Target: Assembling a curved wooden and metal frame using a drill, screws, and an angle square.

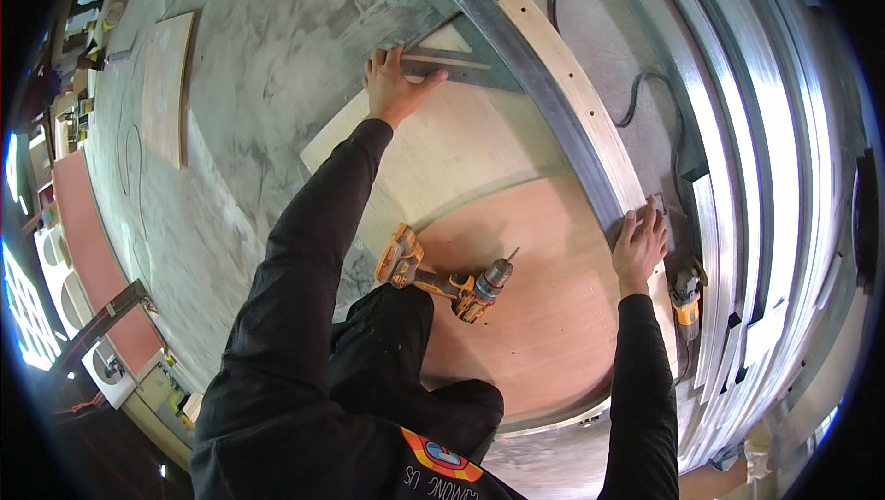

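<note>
My left hand [398,91] has its thumb and fingers closed on one end of a dark triangular metal square [498,74]. The square lies over a pale plywood sheet [452,145], its far side meeting a long grey metal bar [544,85]. Along the bar's right side runs a pale wooden strip [576,94] with several holes. My right hand [639,249] straddles the strip near the bar's lower end, thumb on the left and fingers on the right. Between my arms, a yellow and black cordless drill [456,289] with a bit lies on a reddish plywood panel [544,343].
Right of the strip lies a yellow angle grinder [686,302] beside a dark cable [636,94]. Long shiny metal profiles [728,159] are stacked along the right. A plywood board [168,85] lies on the grey floor [249,113] to the left.
</note>
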A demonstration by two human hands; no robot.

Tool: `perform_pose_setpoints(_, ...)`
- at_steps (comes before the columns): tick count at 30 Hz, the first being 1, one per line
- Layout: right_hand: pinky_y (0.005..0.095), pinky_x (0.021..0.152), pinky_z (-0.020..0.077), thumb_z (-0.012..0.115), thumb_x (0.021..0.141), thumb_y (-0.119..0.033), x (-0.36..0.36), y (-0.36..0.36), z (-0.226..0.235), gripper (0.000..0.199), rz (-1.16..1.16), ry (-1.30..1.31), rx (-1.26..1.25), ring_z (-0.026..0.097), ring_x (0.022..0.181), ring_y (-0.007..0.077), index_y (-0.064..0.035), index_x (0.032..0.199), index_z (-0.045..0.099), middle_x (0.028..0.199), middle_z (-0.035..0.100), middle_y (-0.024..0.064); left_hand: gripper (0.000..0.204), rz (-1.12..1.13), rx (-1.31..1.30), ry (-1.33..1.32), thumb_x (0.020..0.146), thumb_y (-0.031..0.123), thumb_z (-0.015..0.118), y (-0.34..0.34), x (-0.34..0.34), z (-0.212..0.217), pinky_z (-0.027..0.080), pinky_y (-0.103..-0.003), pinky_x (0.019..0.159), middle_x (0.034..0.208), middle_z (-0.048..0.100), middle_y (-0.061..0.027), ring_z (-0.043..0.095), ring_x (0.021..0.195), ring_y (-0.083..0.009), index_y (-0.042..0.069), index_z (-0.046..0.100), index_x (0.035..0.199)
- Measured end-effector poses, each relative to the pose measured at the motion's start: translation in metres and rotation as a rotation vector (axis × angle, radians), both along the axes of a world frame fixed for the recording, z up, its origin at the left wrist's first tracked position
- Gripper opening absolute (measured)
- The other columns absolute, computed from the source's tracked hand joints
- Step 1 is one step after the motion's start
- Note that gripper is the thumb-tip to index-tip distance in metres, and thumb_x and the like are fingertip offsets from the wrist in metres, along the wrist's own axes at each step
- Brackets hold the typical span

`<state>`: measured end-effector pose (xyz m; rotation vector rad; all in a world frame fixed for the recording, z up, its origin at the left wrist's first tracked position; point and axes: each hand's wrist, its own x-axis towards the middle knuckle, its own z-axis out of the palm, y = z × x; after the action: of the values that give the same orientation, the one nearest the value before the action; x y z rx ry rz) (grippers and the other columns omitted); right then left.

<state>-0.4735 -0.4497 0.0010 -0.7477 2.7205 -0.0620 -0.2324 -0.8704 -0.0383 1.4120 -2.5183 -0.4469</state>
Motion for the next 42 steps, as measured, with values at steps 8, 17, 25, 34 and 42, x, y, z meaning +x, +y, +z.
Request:
perform_pose_setpoints(8,0.0534,0.106,0.0307,0.045,0.098,-0.05,-0.006,0.012,0.006,0.063,-0.04,0.002,0.031,0.044,0.129,0.0362,-0.0168,0.151,0.039,0.142,0.048,0.0172,0.066,-0.101,-0.001,0.121,0.082,0.051,0.075,0.001,-0.006,-0.024,0.046,-0.049,0.09,0.107,0.06,-0.0201,0.052,0.107,-0.039,-0.002,0.06,0.119)
perform_pose_setpoints(17,0.0529,0.107,0.0297,0.048,0.096,-0.05,-0.002,0.0,0.012,0.061,-0.048,-0.011,-0.061,0.044,0.128,0.0344,-0.0128,0.144,0.045,0.136,0.05,0.0165,0.018,-0.191,-0.101,0.134,0.096,0.02,0.062,-0.041,0.102,-0.032,0.047,-0.045,0.073,0.091,0.062,-0.0177,0.059,0.084,-0.0361,0.002,0.066,0.098)
perform_pose_setpoints(25,0.0514,0.102,0.0325,0.05,0.095,-0.05,0.0,0.003,0.015,0.058,-0.055,-0.018,-0.101,0.047,0.121,0.0337,-0.008,0.135,0.051,0.126,0.054,0.0155,0.028,0.014,0.22,0.019,0.097,0.025,0.063,-0.035,0.109,-0.027,0.049,-0.037,0.081,0.101,0.067,-0.016,0.062,0.09,-0.0264,-0.003,0.063,0.103)
perform_pose_setpoints(34,0.0516,0.103,0.0328,0.049,0.096,-0.051,-0.001,-0.008,0.014,0.057,-0.052,-0.033,-0.105,0.047,0.123,0.0342,-0.0081,0.134,0.051,0.127,0.053,0.0161,0.021,-0.142,-0.127,0.241,0.091,0.021,0.072,-0.083,0.061,-0.065,0.05,-0.039,0.076,0.093,0.068,-0.0152,0.064,0.085,-0.0284,0.0,0.07,0.093)
perform_pose_setpoints(42,0.0516,0.104,0.0328,0.047,0.097,-0.051,-0.001,0.0,0.006,0.058,-0.03,0.005,-0.037,0.046,0.125,0.0343,-0.0092,0.137,0.049,0.131,0.052,0.0157,0.024,-0.085,0.07,0.185,0.089,0.018,0.073,-0.059,-0.003,-0.035,0.05,-0.038,0.069,0.088,0.067,-0.013,0.065,0.078,-0.0245,-0.001,0.072,0.104)
